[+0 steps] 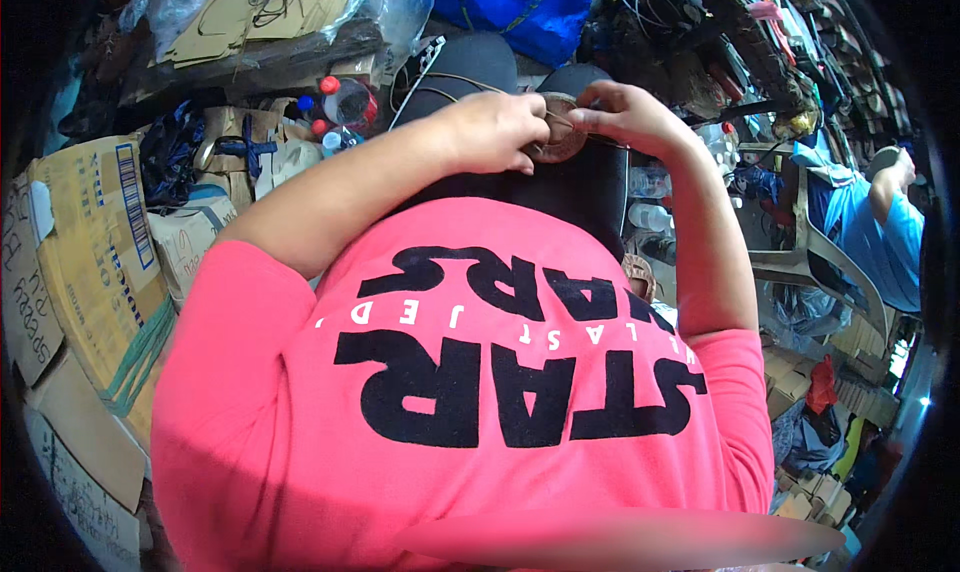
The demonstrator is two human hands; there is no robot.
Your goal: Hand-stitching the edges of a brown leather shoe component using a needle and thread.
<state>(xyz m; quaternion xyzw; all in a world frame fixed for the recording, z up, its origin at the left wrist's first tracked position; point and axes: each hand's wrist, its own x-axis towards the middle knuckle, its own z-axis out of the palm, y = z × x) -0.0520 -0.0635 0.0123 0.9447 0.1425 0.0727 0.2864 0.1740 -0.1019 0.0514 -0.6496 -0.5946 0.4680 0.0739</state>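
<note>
A flat, round brown woven-looking piece [562,144] rests over my dark-clad lap, between my two hands. My left hand [497,132] is closed at its left edge, fingers curled around a thin brown cord [455,76]. From that hand the cord loops out to the left over my leg, and a short stretch crosses the round piece. On the other side, my right hand [630,117] pinches the upper right rim of the round piece between thumb and fingers. Whether those fingertips also hold the cord is too small to tell.
Cardboard boxes [100,237] stand at my left. Bottles with red and blue caps [350,102] are beside my left leg. Ahead lies a shiny blue bag [525,7]. At right, a person in blue [880,222] is near a plastic chair [800,262]; clutter fills the surroundings.
</note>
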